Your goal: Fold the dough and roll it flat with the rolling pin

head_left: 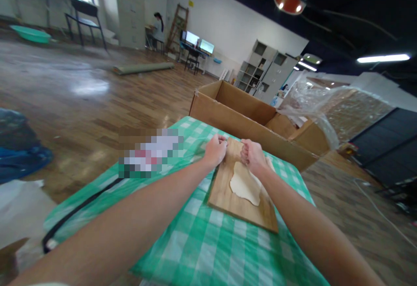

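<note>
A wooden cutting board [224, 192] lies on a green-and-white checked tablecloth [195, 242]. On the board rests a flat, irregular sheet of pale dough [245, 187]. At the board's far left corner is my left hand [215, 151], its fingers curled closed against the edge. My right hand [253, 155] is closed in a fist over the far end, just beyond the dough. What its fingers hold, if anything, is hidden. A small pale patch shows behind my right wrist, too covered to name.
A blurred-out item [153, 153] with a dark strap [84, 203] lies at the table's left. Beyond the table stands a large open cardboard box [234, 118], with plastic-wrapped goods [345, 103] behind. A person [158, 29] sits far back near two monitors [198, 42].
</note>
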A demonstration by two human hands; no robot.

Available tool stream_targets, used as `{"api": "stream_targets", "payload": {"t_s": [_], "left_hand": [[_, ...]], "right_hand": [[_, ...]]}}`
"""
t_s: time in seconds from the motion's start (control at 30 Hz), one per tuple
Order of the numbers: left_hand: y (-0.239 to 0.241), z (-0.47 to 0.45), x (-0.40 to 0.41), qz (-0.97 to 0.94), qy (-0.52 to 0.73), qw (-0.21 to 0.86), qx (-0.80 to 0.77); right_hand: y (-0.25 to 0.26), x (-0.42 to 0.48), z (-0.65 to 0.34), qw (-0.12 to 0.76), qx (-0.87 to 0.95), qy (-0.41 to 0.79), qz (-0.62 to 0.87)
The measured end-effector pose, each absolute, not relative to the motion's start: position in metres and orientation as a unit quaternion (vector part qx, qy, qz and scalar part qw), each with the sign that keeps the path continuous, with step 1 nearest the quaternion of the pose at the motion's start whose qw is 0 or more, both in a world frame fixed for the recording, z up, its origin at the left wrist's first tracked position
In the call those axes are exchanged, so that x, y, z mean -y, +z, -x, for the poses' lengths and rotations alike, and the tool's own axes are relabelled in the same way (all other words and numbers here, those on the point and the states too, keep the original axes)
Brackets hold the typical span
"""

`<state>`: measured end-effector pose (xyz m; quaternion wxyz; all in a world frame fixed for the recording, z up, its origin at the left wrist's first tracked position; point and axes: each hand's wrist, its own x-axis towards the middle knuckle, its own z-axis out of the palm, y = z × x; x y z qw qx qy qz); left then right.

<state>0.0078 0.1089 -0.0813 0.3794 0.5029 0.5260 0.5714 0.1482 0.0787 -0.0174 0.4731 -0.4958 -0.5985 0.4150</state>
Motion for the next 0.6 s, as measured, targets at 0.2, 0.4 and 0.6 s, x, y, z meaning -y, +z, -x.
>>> {"api": "stream_targets", "payload": {"t_s": [0.2, 0.4, 0.6], "left_hand": [[-0.081, -0.007, -0.107, -0.513, 0.565, 0.371, -0.529], [-0.077, -0.006, -0.102, -0.521, 0.564, 0.359, -0.53], [-0.076, -0.006, -0.102, -0.521, 0.562, 0.357, -0.534]], "right_hand": [[-0.023, -0.076, -0.139, 0.485, 0.635, 0.328, 0.504], [-0.017, -0.023, -0.126, 0.444, 0.712, 0.276, 0.469], [-0.018, 0.031, -0.124, 0.41, 0.754, 0.294, 0.42]]}}
